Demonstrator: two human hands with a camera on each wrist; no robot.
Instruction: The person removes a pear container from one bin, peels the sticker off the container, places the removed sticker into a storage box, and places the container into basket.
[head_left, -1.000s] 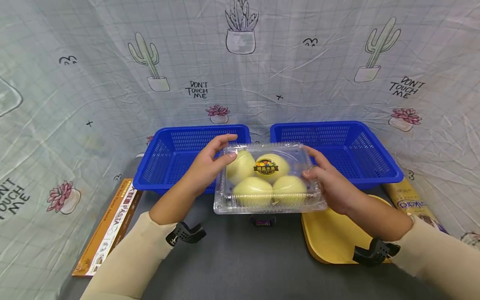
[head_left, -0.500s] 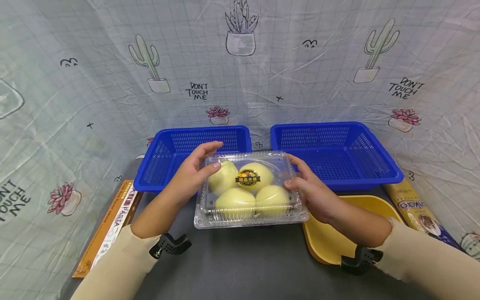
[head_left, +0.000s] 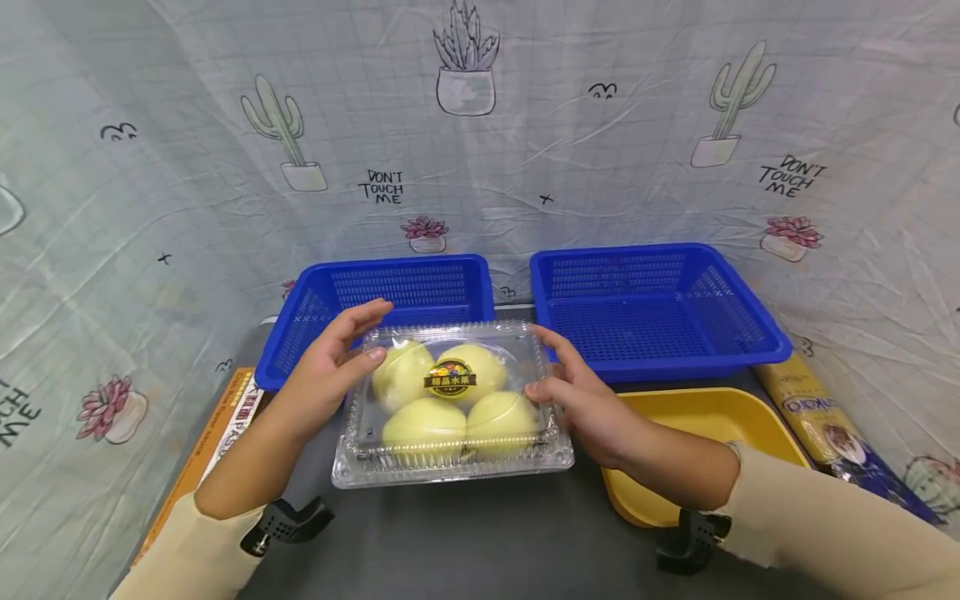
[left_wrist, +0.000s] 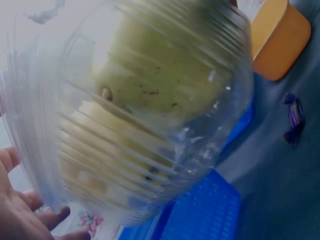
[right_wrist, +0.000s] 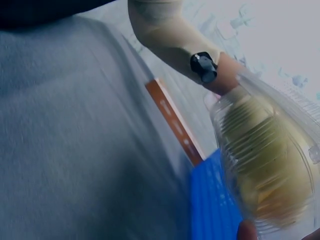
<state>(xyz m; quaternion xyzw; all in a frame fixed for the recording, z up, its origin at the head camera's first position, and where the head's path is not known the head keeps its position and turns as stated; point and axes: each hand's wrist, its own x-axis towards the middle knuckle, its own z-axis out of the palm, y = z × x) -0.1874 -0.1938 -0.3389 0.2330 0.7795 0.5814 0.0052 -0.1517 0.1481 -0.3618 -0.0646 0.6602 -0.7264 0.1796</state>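
A clear plastic clamshell fruit box (head_left: 453, 476) is held up over the dark table, tilted so its lid faces me. Inside sit several pale yellow-green round fruits (head_left: 423, 429); a black and gold label (head_left: 450, 380) is on the lid. My left hand (head_left: 330, 371) holds the box's left side, thumb on the lid edge and index finger sticking out beyond it. On the other side my right hand (head_left: 581, 404) grips the edge, thumb on top. The left wrist view shows the left fingers (left_wrist: 22, 210) spread beside the plastic; most right fingers are hidden.
Two blue mesh baskets stand at the back: a left basket (head_left: 300, 325) partly behind the box and a right basket (head_left: 667, 367). A yellow tray (head_left: 675, 404), a yellow-and-blue bag (head_left: 825, 417), an orange pasta box (head_left: 217, 433) and a purple-wrapped candy (left_wrist: 295, 120) lie around.
Both hands have carried the fruit box left and nearer to me, uncovering the right basket. The candy below it is now hidden in the head view.
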